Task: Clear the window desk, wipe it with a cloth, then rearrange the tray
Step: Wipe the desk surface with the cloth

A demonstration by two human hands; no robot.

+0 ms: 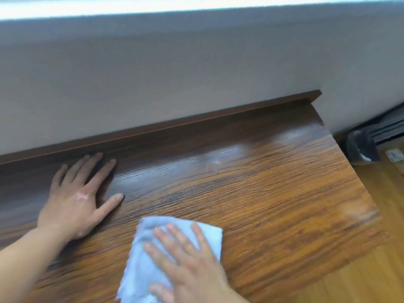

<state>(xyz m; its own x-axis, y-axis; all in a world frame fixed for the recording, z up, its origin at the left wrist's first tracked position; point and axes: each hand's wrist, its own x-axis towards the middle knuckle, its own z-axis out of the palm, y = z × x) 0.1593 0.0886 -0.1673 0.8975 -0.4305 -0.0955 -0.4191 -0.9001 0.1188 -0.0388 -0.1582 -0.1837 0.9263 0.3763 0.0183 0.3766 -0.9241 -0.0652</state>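
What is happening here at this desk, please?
A person is wiping the wooden desk. The right hand presses a light blue cloth flat on the desk top near its front edge, fingers straight. The left hand rests open on the desk nearer the wall, as if for support. No tray is in view, and the visible desk top carries nothing else.

The right hand [188, 265] covered the middle of the cloth [137, 265], whose near end ran off the bottom edge. The desk [273, 204] ran out of sight to the left. A dark object [360, 147] on the floor [349, 281] was too blurred to name; the label [394, 154] beside it was unreadable.
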